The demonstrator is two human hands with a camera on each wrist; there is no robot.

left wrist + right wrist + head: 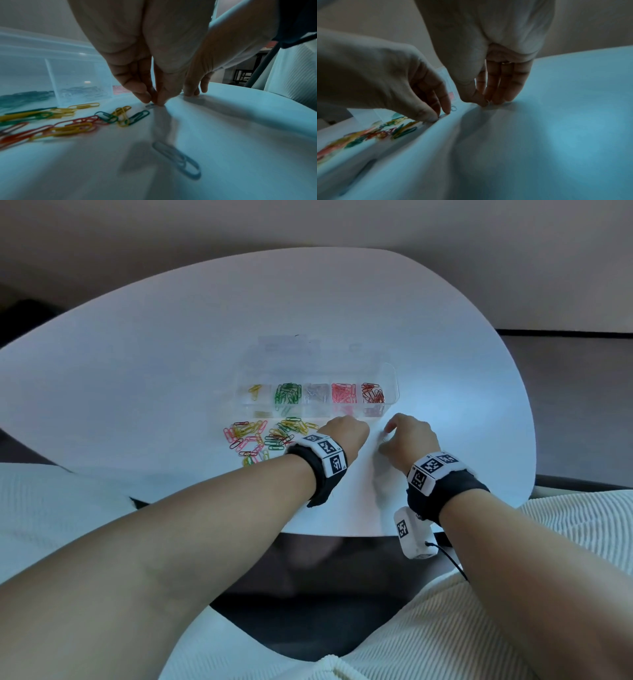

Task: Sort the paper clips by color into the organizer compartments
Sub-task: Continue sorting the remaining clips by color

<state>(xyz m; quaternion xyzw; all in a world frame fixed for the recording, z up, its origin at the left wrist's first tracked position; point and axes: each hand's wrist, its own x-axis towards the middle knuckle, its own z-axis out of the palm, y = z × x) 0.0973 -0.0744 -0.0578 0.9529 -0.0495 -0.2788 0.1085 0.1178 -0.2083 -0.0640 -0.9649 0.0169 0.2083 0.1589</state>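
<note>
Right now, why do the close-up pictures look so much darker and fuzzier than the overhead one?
Head view: evenly lit, sharp, table bowed by the wide lens. Left wrist view: dim and bluish, white clip near the lens smeared. Right wrist view: darkest, loose clips blurred into streaks.

Both forearms reach forward, banded at the wrists. The left hand pinches fingertips downward. The right hand does likewise, just beside it.

A rounded white table stands before a plain beige wall — dark floor beside it.
</note>
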